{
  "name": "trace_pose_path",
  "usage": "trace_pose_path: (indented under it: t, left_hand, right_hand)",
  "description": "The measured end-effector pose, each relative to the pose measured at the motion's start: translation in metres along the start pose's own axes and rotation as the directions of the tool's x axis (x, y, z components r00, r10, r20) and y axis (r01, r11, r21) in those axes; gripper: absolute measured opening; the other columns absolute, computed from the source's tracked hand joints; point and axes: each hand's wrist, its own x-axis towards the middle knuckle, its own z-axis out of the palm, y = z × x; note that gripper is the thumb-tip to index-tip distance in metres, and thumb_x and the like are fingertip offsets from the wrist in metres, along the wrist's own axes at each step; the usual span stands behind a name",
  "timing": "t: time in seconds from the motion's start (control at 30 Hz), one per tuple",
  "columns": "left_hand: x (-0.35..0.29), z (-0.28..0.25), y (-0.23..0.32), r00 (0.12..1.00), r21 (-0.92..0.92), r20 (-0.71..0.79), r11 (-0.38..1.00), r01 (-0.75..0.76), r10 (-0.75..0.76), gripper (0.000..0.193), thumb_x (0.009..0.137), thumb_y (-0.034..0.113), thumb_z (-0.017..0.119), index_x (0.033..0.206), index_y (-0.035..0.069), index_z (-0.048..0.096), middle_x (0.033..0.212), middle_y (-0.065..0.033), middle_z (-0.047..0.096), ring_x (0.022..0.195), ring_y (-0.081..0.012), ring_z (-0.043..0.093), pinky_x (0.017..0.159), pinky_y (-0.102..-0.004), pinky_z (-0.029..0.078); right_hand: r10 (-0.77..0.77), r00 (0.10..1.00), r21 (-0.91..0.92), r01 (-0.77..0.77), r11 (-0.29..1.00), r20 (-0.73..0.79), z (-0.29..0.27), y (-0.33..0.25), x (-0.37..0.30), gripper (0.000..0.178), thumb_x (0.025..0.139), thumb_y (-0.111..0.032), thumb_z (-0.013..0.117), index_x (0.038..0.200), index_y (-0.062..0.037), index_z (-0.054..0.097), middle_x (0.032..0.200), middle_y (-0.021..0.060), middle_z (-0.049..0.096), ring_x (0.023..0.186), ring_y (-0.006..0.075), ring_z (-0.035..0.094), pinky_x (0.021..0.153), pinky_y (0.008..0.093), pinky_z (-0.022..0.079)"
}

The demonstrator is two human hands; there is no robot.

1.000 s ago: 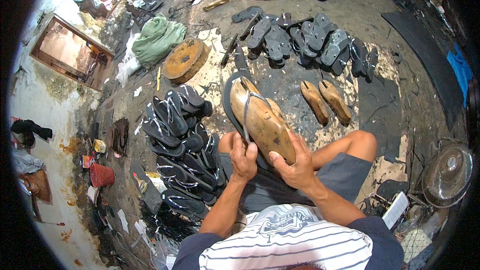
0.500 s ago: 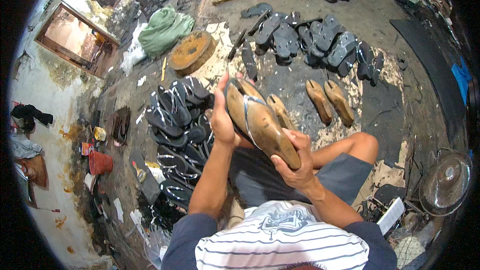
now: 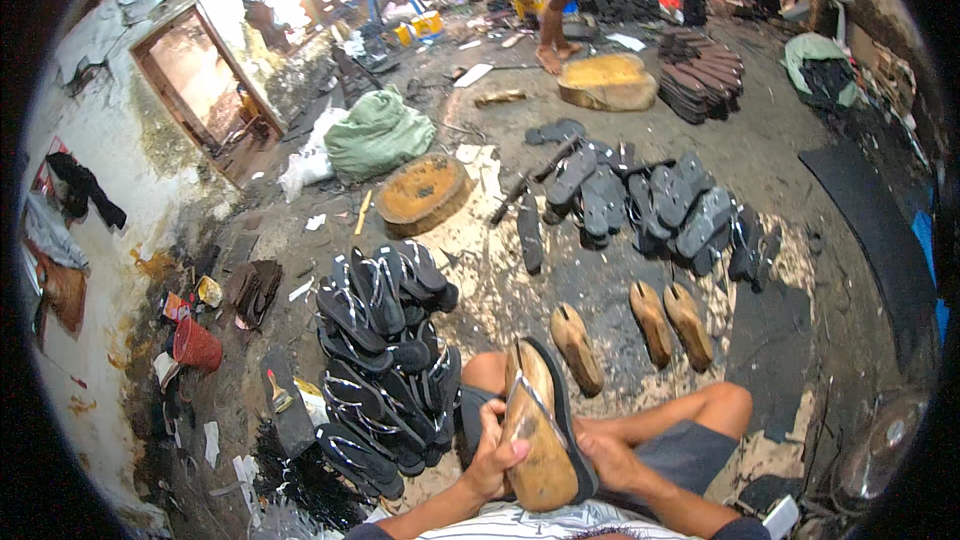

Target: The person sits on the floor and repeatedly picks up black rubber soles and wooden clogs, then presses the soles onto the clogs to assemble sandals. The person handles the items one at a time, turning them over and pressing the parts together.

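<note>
Upright over my lap is a brown wooden shoe last (image 3: 537,445), fitted with a black flip-flop (image 3: 560,390) whose silvery strap (image 3: 537,392) crosses the wood. My left hand (image 3: 487,452) grips the last from the left, its thumb lying on the wood. On the other side my right hand (image 3: 606,457) is against the black sole; part of its fingers is hidden behind it. Ahead on the floor lie three more lasts, a nearer one (image 3: 577,350) and a pair (image 3: 669,325) to its right. Left of my knee is a pile of finished-looking black flip-flops (image 3: 375,380) with shiny straps.
Grey-black soles (image 3: 600,195) lie in rows ahead. Beyond are round wooden blocks (image 3: 425,195), a green sack (image 3: 380,132) and stacked brown soles (image 3: 700,80). A red basket (image 3: 197,344) stands left, a fan (image 3: 885,455) right. Another person's legs (image 3: 553,25) show far ahead.
The last with its flip-flop has come down closer to my body and turned more upright, the sole now facing right. Both hands have shifted their hold. My view has tilted up, showing more room.
</note>
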Motion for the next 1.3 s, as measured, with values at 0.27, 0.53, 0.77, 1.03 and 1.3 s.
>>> trace_pose_path:
  t: [0.27, 0.53, 0.77, 1.03, 1.3]
  left_hand:
    - [-0.023, -0.005, 0.007, 0.997, -0.128, -0.065, 0.992, 0.023, -0.031, 0.078, 0.074, 0.021, 0.079, 0.126, 0.019, 0.021, 0.125, -0.0148, 0.042, 0.117, -0.0267, 0.051, 0.095, -0.043, 0.05]
    - [-0.008, 0.024, 0.017, 0.992, 0.478, 0.114, 0.872, -0.109, 0.061, 0.086, 0.074, 0.028, 0.087, 0.127, 0.013, 0.021, 0.126, -0.0162, 0.041, 0.12, -0.0263, 0.048, 0.103, -0.0421, 0.043]
    - [-0.002, 0.006, 0.023, 0.973, 0.379, 0.228, 0.923, -0.065, -0.025, 0.067, 0.094, 0.027, 0.071, 0.142, 0.008, 0.028, 0.13, -0.0131, 0.048, 0.113, -0.019, 0.055, 0.088, -0.0328, 0.052]
    - [-0.021, -0.046, -0.062, 0.964, 0.05, -0.165, 0.975, 0.217, -0.207, 0.026, 0.106, 0.026, 0.046, 0.115, 0.003, 0.055, 0.101, -0.0082, 0.062, 0.094, -0.02, 0.058, 0.084, -0.0354, 0.05]
    - [-0.046, -0.072, -0.053, 0.948, 0.246, -0.192, 0.922, 0.297, -0.254, 0.026, 0.106, 0.025, 0.047, 0.112, 0.002, 0.057, 0.103, -0.0078, 0.061, 0.094, -0.0207, 0.058, 0.087, -0.0364, 0.049]
  right_hand:
    - [0.355, 0.935, 0.481, -0.32, 0.816, 0.019, 0.027, 0.0, -0.041, 0.052, 0.106, -0.051, 0.038, 0.096, -0.0052, 0.061, 0.076, -0.0032, 0.049, 0.071, 0.0099, 0.046, 0.067, 0.0268, 0.038]
    - [-0.035, 0.942, 0.107, -0.001, 0.994, 0.333, -0.035, -0.042, 0.035, 0.061, 0.105, -0.056, 0.036, 0.115, -0.0037, 0.065, 0.106, 0.0072, 0.066, 0.101, 0.0157, 0.06, 0.089, 0.0312, 0.048]
    - [-0.043, 0.999, 0.443, 0.043, 0.896, -0.011, -0.01, -0.067, 0.07, 0.06, 0.104, -0.052, 0.041, 0.124, 0.0018, 0.059, 0.119, 0.01, 0.064, 0.11, 0.0177, 0.06, 0.1, 0.035, 0.046]
    - [-0.082, 0.996, 0.687, 0.081, 0.722, -0.031, 0.006, -0.053, 0.074, 0.047, 0.103, -0.045, 0.046, 0.124, -0.0053, 0.056, 0.114, 0.0092, 0.064, 0.106, 0.02, 0.062, 0.096, 0.0364, 0.049]
    - [-0.063, 0.997, 0.678, 0.068, 0.732, -0.032, 0.021, -0.059, 0.069, 0.037, 0.101, -0.042, 0.048, 0.115, -0.0093, 0.059, 0.106, 0.0042, 0.064, 0.095, 0.0141, 0.063, 0.088, 0.032, 0.051]
